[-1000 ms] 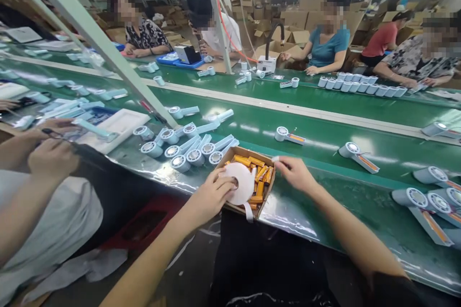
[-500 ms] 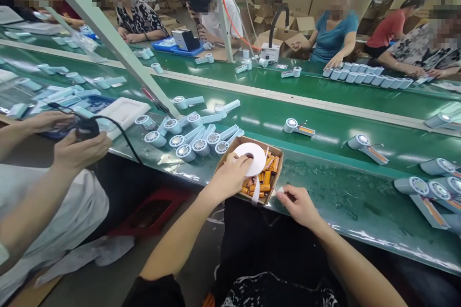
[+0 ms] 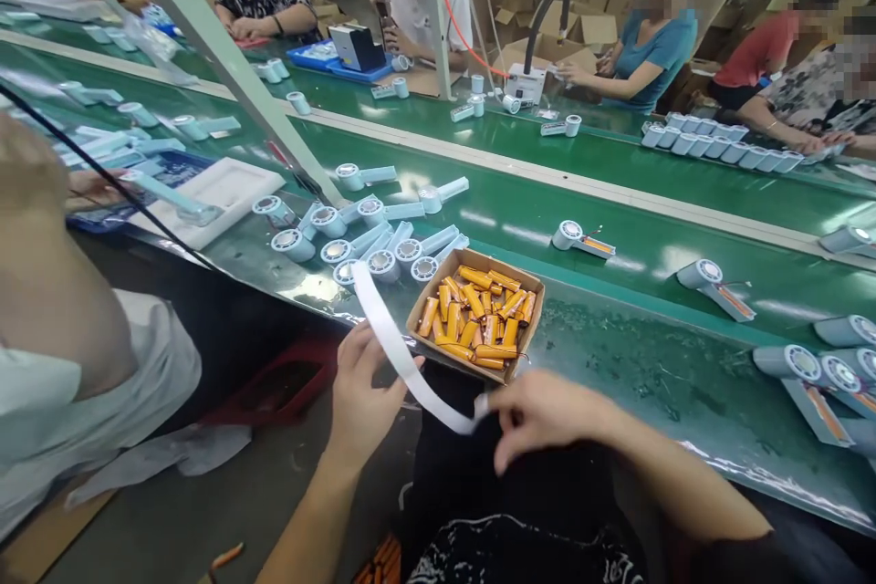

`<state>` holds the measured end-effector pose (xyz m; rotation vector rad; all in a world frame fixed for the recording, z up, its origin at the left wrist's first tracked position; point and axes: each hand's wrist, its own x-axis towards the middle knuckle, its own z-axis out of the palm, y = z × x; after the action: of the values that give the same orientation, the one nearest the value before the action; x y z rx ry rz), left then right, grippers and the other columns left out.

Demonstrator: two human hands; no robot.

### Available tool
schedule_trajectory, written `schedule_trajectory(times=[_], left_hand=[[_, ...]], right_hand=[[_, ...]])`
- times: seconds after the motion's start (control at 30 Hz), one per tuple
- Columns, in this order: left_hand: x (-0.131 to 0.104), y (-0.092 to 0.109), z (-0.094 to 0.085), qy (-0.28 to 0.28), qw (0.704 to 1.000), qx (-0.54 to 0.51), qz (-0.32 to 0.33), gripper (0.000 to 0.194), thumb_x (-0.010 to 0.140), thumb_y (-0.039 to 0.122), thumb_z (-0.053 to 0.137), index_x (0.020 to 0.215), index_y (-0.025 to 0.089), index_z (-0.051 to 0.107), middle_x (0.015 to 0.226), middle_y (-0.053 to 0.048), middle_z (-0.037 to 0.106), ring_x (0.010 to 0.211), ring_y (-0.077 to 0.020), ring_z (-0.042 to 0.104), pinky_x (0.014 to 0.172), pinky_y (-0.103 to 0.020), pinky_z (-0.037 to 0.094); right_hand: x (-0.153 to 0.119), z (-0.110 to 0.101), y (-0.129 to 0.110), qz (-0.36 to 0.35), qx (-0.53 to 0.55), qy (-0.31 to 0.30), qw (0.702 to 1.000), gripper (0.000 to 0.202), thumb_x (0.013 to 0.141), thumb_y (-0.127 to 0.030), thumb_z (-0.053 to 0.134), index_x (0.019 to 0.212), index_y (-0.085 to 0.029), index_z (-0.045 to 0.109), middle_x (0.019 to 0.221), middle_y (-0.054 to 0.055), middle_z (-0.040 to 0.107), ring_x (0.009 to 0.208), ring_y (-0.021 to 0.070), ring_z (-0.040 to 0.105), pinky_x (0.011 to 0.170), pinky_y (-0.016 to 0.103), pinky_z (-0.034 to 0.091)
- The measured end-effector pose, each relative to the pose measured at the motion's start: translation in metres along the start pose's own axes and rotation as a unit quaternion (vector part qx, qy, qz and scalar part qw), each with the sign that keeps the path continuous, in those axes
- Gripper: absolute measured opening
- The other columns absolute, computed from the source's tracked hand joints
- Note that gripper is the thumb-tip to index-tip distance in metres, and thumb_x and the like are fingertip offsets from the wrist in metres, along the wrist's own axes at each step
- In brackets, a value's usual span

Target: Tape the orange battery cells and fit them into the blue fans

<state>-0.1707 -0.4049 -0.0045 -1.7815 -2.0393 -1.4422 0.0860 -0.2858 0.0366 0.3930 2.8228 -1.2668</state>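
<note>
My left hand (image 3: 366, 383) is closed on a roll of white tape (image 3: 380, 315), seen nearly edge-on in front of the cardboard box. From the roll a loose strip curves down to the right. My right hand (image 3: 547, 415) is at the strip's lower end, its index finger stretched out with white at the tip, touching or very near the strip. Its thumb is apart from that finger. Just beyond both hands stands a small cardboard box (image 3: 419, 303) full of orange-wrapped battery cells (image 3: 472, 299), some with thin wires.
Light-blue fan housings (image 3: 383, 265) with handles cluster left of the box. More housings with orange cells in their handles (image 3: 715, 287) lie to the right on the green conveyor (image 3: 636, 228). A neighbour's arm (image 3: 61, 265), a white foam tray (image 3: 239, 192) and a slanted metal post (image 3: 239, 100) are at left.
My left hand has lifted the tape roll off the box and drawn it left and toward me, turning it edge-on. My right hand has moved left to the strip's end.
</note>
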Motion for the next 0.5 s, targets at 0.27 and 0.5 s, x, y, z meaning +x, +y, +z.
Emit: schedule_trajectory(times=[0.27, 0.5], left_hand=[[-0.017, 0.017, 0.019, -0.075, 0.987, 0.073, 0.121, 0.032, 0.089, 0.010, 0.066, 0.120, 0.017, 0.064, 0.114, -0.013, 0.064, 0.127, -0.0362, 0.050, 0.105, -0.053, 0.052], [-0.015, 0.028, 0.015, -0.106, 0.972, 0.119, 0.172, 0.046, 0.082, -0.003, 0.063, 0.122, 0.018, 0.070, 0.109, -0.010, 0.069, 0.121, -0.0331, 0.048, 0.105, -0.046, 0.048]], right_hand=[[0.059, -0.084, 0.065, 0.112, -0.334, 0.002, 0.936, 0.035, 0.088, -0.004, 0.067, 0.120, -0.015, 0.077, 0.107, 0.017, 0.079, 0.123, 0.0318, 0.066, 0.101, 0.043, 0.049], [0.013, -0.075, 0.040, 0.057, 0.118, 0.324, 0.937, 0.044, 0.083, -0.043, 0.084, 0.121, -0.021, 0.079, 0.107, 0.006, 0.081, 0.093, 0.0229, 0.075, 0.087, 0.037, 0.061]])
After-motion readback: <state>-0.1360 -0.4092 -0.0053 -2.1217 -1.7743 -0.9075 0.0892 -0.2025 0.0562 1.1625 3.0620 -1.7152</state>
